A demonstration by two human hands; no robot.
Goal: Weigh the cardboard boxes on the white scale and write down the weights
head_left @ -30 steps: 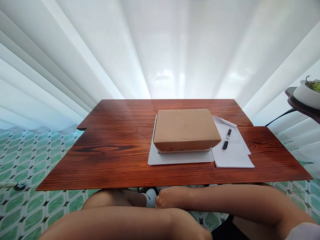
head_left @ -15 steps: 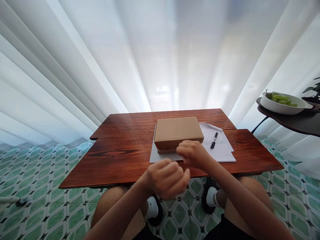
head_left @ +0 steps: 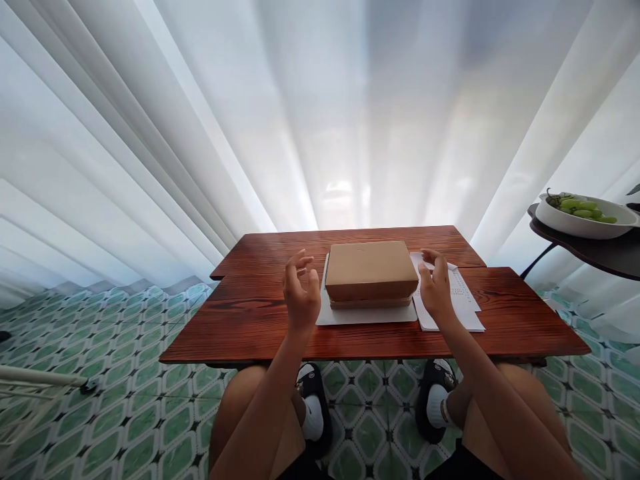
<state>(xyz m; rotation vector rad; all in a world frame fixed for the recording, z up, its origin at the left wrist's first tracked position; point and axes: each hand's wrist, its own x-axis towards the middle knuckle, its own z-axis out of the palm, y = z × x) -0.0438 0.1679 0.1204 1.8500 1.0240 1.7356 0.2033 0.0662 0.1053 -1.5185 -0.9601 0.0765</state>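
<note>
A flat brown cardboard box (head_left: 371, 273) lies on a white sheet (head_left: 350, 316) in the middle of a reddish wooden table (head_left: 250, 327). My left hand (head_left: 301, 293) hovers just left of the box, fingers apart, holding nothing. My right hand (head_left: 435, 285) hovers just right of the box, also with fingers spread and empty. It covers part of a printed paper (head_left: 467, 307); the pen seen there earlier is hidden behind it. Neither hand touches the box.
White curtains hang behind the table. A dark side table (head_left: 595, 250) at the right carries a white bowl (head_left: 583, 223) of green grapes. The floor has green patterned tiles (head_left: 125, 373). My knees and black-and-white shoes show under the table's near edge.
Both hands rose from my lap, came over the table edge, then spread apart to either side of the box and opened. The camera view pulled back and tilted up.
</note>
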